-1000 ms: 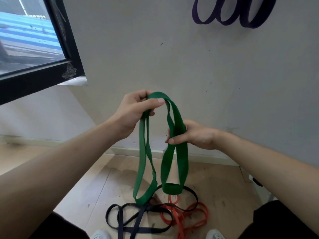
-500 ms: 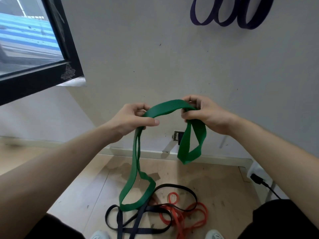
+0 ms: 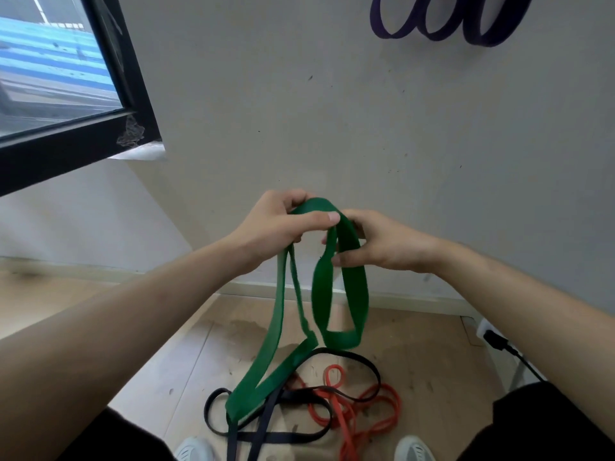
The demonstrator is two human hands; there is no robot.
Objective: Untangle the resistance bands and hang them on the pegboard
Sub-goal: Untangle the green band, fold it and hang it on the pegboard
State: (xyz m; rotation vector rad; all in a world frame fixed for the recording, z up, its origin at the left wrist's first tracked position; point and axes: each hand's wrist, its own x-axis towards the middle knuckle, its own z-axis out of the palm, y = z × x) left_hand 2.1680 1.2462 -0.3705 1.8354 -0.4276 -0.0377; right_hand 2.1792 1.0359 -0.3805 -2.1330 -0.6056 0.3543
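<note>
Green band (image 3: 356,287) is up at chest height, pinched in both hands. Half a second ago the hands were spread apart with the band stretched between them; now the left hand (image 3: 283,227) and right hand (image 3: 382,244) have come nearly together, each closed on the top of it, so it hangs as two loops. Looks like it's being doubled up for hanging. The purple band (image 3: 479,31) is already on the wall; the black band (image 3: 266,417) and red band (image 3: 366,404) are still tangled on the floor (image 3: 166,361).

Black-framed window (image 3: 100,141) upper left; plug (image 3: 496,339) in wall socket lower right; grey shoes (image 3: 194,450).
</note>
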